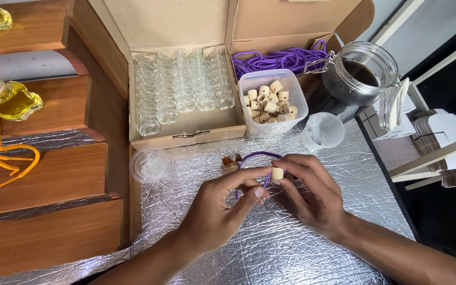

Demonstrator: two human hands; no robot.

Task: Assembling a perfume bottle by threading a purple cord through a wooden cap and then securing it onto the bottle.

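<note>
Cord: purple cord (257, 155) loops out beyond my fingertips, both ends pinched down between my two hands.
Cap: small wooden cap (277, 173) sits at the tips of my right fingers, with the cord running into it.
Left hand: my left hand (218, 211) is clenched on the cord ends just beside the cap, thumb and forefinger pressed together.
Right hand: my right hand (312, 192) grasps the cap, fingers curled around it.
Small bottle: a little bottle with amber liquid (231, 161) lies on the foil mat (270, 243) just past my left fingertips, near the far end of the loop.
Beyond the fingers: tub of wooden caps (272, 101), box of empty glass bottles (183, 87), more purple cords (278, 59), a glass jar (362, 74).
Doing it well: I judge that I should keep both cord ends even and twisted tight, hold the cap's hole square to them, and feed in short pushes.
</note>
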